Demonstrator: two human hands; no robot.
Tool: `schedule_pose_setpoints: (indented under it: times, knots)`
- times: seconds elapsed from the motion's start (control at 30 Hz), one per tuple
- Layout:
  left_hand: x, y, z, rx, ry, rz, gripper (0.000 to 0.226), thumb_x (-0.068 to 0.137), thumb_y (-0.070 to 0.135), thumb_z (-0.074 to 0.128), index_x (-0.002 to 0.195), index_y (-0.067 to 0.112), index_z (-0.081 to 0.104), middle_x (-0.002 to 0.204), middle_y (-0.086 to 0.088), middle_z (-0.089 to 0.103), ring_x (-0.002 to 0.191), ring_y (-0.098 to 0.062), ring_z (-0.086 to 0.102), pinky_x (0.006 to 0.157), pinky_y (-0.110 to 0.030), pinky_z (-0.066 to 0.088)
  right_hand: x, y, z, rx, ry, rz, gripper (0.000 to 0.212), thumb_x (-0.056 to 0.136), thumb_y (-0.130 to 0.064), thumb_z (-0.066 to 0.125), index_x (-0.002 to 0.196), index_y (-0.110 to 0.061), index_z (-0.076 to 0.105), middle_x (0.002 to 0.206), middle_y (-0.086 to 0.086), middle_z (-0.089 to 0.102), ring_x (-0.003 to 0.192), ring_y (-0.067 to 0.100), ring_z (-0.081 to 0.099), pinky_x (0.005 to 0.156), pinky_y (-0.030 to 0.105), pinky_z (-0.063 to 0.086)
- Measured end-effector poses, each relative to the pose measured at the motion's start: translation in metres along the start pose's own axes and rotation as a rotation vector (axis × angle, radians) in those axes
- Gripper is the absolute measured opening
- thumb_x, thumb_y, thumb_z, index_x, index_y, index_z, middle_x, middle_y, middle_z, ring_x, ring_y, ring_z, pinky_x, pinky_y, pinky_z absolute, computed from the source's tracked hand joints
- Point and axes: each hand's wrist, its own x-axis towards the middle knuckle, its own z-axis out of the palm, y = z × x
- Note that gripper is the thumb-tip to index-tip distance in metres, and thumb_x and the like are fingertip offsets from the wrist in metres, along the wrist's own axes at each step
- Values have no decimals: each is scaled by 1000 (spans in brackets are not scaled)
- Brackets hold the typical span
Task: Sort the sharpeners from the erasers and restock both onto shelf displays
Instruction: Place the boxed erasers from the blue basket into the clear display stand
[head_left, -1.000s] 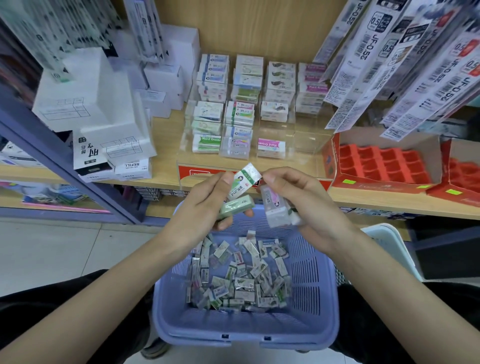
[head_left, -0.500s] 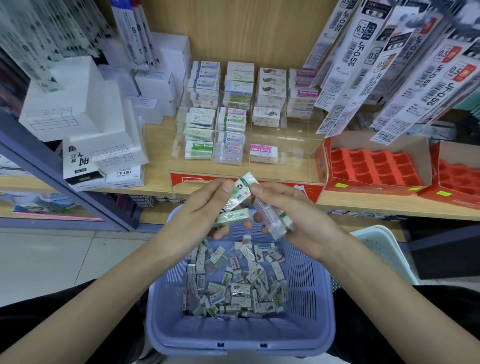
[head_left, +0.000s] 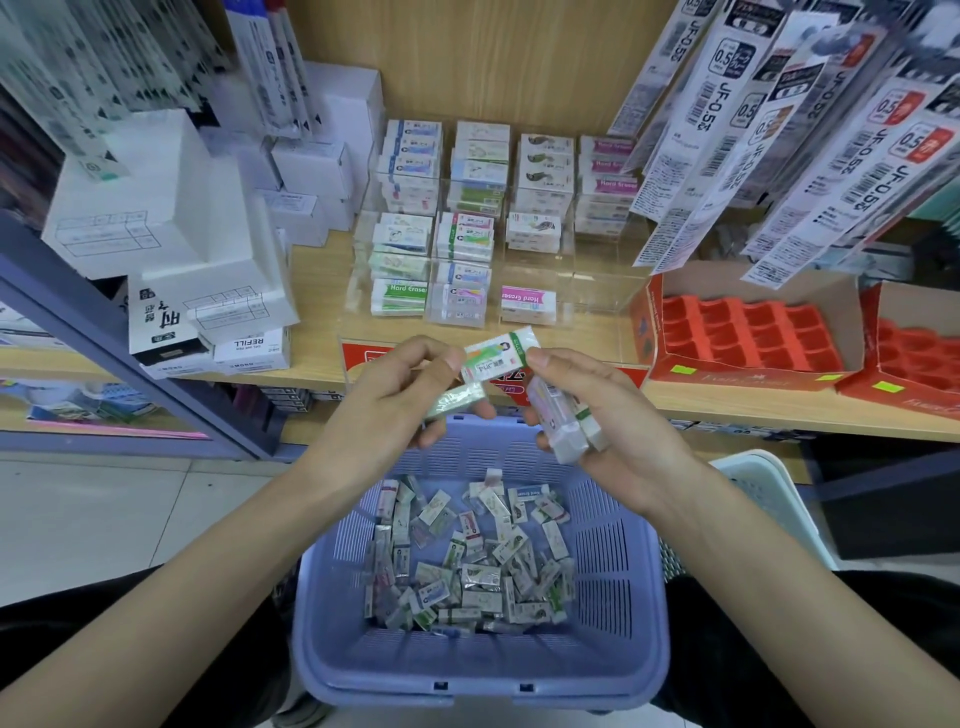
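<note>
**Erasers in hand, above the basket**

Item: one white-and-green eraser (head_left: 498, 356). The left hand (head_left: 384, 400) pinches its left end and the right hand (head_left: 623, 431) touches its right end. It is held over the far rim of the basket (head_left: 483, 696), just in front of the shelf (head_left: 727, 410).

Also held: a pale eraser (head_left: 457, 401), under the curled left fingers. The right hand wraps a bundle (head_left: 563, 423) of wrapped erasers (count unclear). Neither hand is free.

Remaining stock: a heap (head_left: 467, 561) of wrapped pieces on the basket floor. No sharpener can be told apart there.

Handling: this looks like a label check or a pass between hands. One hand should take the eraser fully before the other lets go. It then belongs in the display compartment with the same print, laid flat with the label forward.

Surroundings:
- Clear display (head_left: 608, 291) on the shelf: back rows stacked, front right compartments bare.
- Red trays (head_left: 748, 338) to the right, with nothing in their cells.
- White boxes (head_left: 156, 208) to the left.
- White basket (head_left: 769, 499) beside the purple one.

Obstruction: refill packs (head_left: 841, 135) hang over the display's right side and may brush a reaching arm.
</note>
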Motion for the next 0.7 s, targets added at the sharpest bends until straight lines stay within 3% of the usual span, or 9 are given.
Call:
schedule_pose_setpoints:
  times: [0.17,0.33,0.5,0.57,0.63,0.7]
  knots:
    - [1,1,-4,-35,23,13,18,98,24,42,91,9,51,80,-12,72,45,-12,33,47,-16,34,-3,-1,1,-8,-14,-48,8,70,-27,68,76,-25,74,65,-2,61,56,13,58,52,26,45]
    - [-2,2,-1,57,-197,7,15,94,23,48,88,11,53,81,-12,73,44,-14,33,45,-17,32,-3,-1,2,100,28,-99,14,72,-28,65,81,-25,75,71,-2,63,57,11,57,48,21,46]
    - [-2,-3,0,95,-270,-11,24,83,36,54,87,12,52,88,-42,54,54,-22,32,46,-18,35,-3,1,5,47,3,-104,30,76,-31,62,102,-17,69,85,-2,69,64,9,59,50,22,46]
    - [-1,-4,0,87,-266,2,24,83,36,53,88,12,52,87,-38,59,51,-23,34,46,-21,36,-4,-1,5,48,-19,-115,30,77,-30,61,102,-16,68,83,-2,70,64,9,60,50,22,46]
    - [-1,-4,-1,61,-221,40,24,84,35,53,92,12,53,84,-20,70,50,-33,43,47,-22,36,-6,-2,6,-10,-56,-138,28,76,-31,61,99,-17,69,78,-3,69,62,8,60,51,22,46]
    - [0,-3,-2,45,-164,70,27,84,35,53,96,11,55,88,-14,71,67,-49,52,47,-20,36,-8,-2,9,-117,-88,-168,26,74,-29,64,95,-15,67,73,-5,66,58,11,60,50,23,46]
